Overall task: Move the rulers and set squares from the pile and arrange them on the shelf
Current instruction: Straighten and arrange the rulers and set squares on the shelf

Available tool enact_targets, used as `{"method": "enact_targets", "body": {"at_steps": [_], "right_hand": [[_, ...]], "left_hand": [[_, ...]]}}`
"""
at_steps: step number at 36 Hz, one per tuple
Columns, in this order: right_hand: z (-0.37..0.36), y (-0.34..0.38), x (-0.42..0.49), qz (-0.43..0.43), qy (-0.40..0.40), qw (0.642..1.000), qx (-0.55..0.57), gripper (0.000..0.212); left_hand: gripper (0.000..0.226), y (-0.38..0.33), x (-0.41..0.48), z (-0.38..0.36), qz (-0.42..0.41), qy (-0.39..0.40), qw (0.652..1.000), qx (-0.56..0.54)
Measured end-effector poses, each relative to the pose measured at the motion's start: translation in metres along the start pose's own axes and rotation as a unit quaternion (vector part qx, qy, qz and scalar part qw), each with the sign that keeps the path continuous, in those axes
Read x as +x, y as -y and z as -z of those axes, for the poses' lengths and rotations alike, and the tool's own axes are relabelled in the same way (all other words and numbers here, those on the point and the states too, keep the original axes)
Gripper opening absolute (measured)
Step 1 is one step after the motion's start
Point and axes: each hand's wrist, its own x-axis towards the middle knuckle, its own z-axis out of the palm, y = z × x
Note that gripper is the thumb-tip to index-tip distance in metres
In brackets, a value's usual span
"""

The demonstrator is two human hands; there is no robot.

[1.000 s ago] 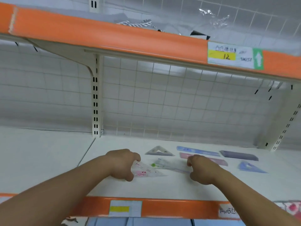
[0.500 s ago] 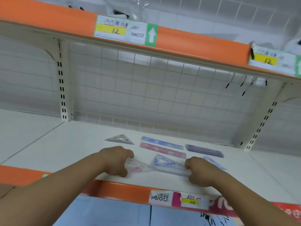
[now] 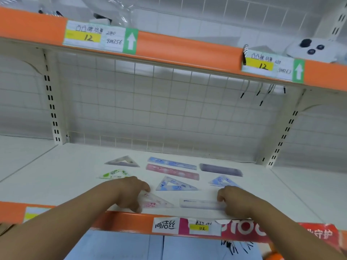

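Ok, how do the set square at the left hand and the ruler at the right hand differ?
The set square is a triangle; the ruler is a long strip. The set square has pink marks, the ruler faint bluish print. The left hand holds the set square's left corner, the right hand the ruler's right end. Both are see-through, flat near the shelf front.

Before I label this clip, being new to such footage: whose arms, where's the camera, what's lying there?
No machine: a person's bare arms, filmed by a head-worn camera. The left hand pinches a pink-printed set square, the right hand holds one end of a clear ruler, both flat near the shelf's front. Behind lie a blue ruler, pink ruler, purple ruler, a green set square, a grey set square, a blue set square and, farther right, a second blue set square.
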Motion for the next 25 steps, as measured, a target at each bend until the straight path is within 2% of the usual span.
{"method": "enact_targets", "body": {"at_steps": [4, 11, 18, 25], "right_hand": [[0.0, -0.002, 0.001, -0.011, -0.003, 1.0, -0.001, 0.042], [-0.001, -0.003, 0.002, -0.008, -0.013, 1.0, -0.006, 0.047], [-0.001, -0.003, 0.002, 0.009, -0.016, 1.0, 0.016, 0.043], [0.002, 0.001, 0.002, 0.014, -0.027, 0.998, -0.045, 0.041]], "left_hand": [[0.066, -0.001, 0.002, -0.001, -0.003, -0.003, 1.0, 0.013], [0.079, 0.002, 0.004, 0.0, 0.007, 0.0, 1.0, 0.007], [0.048, 0.017, -0.011, 0.011, 0.051, 0.048, 0.997, 0.041], [0.044, 0.032, -0.017, 0.011, 0.076, 0.061, 0.993, 0.061]]}}
